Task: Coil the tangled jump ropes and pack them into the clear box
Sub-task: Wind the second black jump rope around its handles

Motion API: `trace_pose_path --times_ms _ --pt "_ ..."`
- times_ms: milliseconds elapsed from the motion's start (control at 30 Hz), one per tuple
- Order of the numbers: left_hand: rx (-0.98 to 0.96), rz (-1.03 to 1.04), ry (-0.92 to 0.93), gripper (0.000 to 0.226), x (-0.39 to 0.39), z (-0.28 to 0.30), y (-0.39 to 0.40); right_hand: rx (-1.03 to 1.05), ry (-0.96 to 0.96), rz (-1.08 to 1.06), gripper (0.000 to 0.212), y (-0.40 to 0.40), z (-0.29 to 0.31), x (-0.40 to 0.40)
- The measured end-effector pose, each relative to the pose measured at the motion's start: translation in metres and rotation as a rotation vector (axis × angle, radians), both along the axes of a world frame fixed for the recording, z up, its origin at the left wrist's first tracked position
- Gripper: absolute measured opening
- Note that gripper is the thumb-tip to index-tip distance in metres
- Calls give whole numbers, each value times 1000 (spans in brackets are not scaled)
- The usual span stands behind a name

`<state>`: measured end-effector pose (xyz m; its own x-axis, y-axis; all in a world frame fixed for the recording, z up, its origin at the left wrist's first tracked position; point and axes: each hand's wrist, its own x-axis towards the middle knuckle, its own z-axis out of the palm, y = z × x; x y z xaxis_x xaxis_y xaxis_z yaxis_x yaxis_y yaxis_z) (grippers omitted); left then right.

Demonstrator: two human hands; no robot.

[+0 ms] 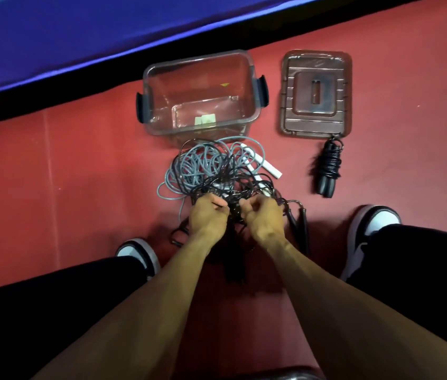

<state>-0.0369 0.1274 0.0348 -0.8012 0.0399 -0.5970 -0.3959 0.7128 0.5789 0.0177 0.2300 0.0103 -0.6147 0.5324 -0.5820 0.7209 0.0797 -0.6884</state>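
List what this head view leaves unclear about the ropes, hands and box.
- Rope count in the tangle: grey and black strands overlap.
- What exactly the left hand and right hand pinch: curled fingers hide the strands.
- Pale items in the box: too small to identify.
- Black strands under the forearms: lost in shadow.

Left hand [208, 215]: pinches black rope strands [233, 207].
Right hand [263, 215]: grips same tangle.
Grey rope [189, 165]: intertwined, just before clear box [247, 67].
Coiled black rope [329, 165]: beside lid [316, 127].
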Motion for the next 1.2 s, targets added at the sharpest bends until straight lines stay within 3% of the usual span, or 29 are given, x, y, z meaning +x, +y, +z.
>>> trace_pose_path --times_ms 200,367,433,567,733,900,1067,1200 --pt "-25 78 -41 16 39 -23 -36 77 -89 -27 34 -27 -4 28" --pt "-103 -17 -138 12 61 -32 -57 -13 -177 -62 32 -33 -21 59" --pt "-125 -28 -151 12 62 -38 -61 -84 -230 -8 20 -32 -38 64" --pt "-145 -43 -169 16 63 -52 -58 -80 -263 105 29 -31 -48 62" --pt "-126 -11 -242 20 64 -72 -38 -20 -265 181 23 -34 -50 50" --pt "-75 37 -164 34 66 -79 -29 -12 -253 208 32 -38 -43 44" --pt "-148 187 -103 17 64 -80 -25 117 -281 106 25 -40 -42 40" --pt "-236 275 -102 19 56 -85 -41 -119 -253 61 39 -51 -47 42"
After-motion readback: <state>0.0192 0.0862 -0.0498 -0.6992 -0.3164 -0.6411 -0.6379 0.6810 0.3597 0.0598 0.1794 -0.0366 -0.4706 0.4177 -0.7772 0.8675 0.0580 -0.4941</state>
